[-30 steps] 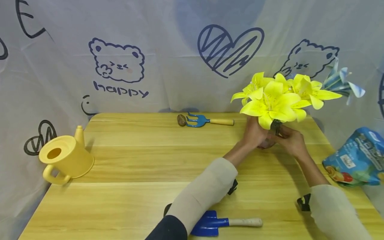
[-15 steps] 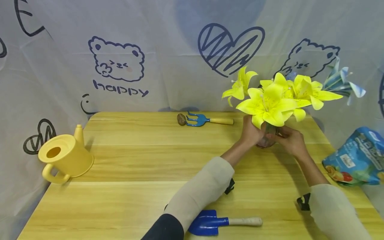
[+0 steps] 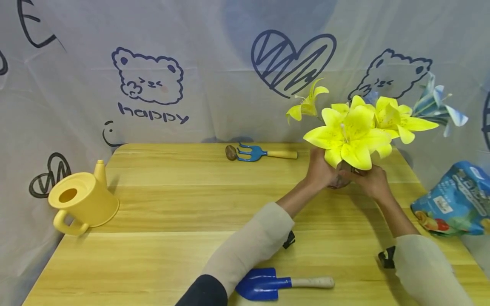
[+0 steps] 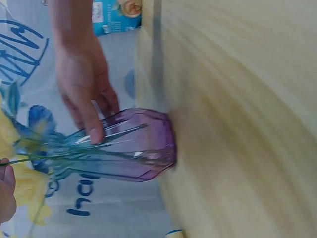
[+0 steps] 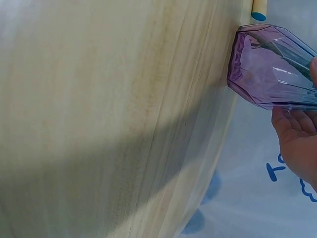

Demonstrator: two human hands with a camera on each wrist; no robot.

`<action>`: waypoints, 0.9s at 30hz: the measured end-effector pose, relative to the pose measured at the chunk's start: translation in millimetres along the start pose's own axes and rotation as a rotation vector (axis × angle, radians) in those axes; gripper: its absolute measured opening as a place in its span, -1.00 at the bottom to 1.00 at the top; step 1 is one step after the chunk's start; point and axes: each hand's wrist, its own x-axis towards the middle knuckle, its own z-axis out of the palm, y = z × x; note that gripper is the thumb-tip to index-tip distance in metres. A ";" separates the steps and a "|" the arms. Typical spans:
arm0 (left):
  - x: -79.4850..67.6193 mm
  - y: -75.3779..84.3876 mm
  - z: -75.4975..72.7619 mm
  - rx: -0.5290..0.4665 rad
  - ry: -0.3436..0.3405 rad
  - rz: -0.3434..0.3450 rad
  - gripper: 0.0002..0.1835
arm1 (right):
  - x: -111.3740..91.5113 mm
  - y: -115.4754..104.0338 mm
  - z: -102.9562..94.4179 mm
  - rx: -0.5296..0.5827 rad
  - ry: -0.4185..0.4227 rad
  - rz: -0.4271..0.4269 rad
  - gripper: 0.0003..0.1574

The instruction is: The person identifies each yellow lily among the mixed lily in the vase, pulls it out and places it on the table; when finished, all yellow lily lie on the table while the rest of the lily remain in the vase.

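One lily [image 3: 311, 104] shifted, two hands [image 3: 320, 170] [image 3: 372, 182], one vase [image 4: 136, 144]

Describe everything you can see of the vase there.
The vase is see-through, faceted and glass-like, blue-green toward the neck and purple toward the base. It appears to stand upright on the wooden table, with flower stems inside. The grip of the right hand is around it above the base, thumb along one face. In the head view, yellow lilies and the hands hide most of it.

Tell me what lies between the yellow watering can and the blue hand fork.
A brown lump by the fork, then bare tabletop over to the watering can; the head view shows it.
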 end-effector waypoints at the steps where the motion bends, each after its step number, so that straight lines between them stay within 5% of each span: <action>1: 1.2 3.4 -3.3 -0.012 0.004 0.014 -0.69 | -0.1 -0.1 0.3 -0.001 -0.002 -0.010 -0.44; 9: 14.4 31.3 -38.4 0.209 0.005 0.005 -0.80 | 0.4 -2.7 1.8 0.042 -0.014 0.014 -0.43; 14: 19.8 47.5 -59.3 -0.083 0.109 0.132 -0.61 | -0.7 -2.7 -0.6 -0.022 -0.064 -0.014 -0.30; 16: 18.8 57.4 -69.5 -0.097 0.147 0.147 -0.61 | -0.7 -2.5 -0.8 -0.024 -0.098 -0.021 -0.19; 20: 14.2 79.5 -98.8 0.005 0.129 0.108 -0.80 | 0.6 -2.2 1.0 -0.006 -0.116 -0.027 -0.16; 22: 9.2 85.8 -118.5 -0.083 0.075 0.083 -0.86 | 1.6 -1.7 2.1 -0.005 -0.110 -0.036 -0.18; 25: -3.5 81.3 -152.7 -0.212 0.016 0.036 -0.88 | 2.8 -0.1 3.0 -0.005 -0.100 -0.052 -0.21; 27: -17.1 70.8 -179.4 -0.157 -0.001 -0.044 -0.88 | 3.4 0.4 2.8 -0.009 -0.093 -0.064 -0.23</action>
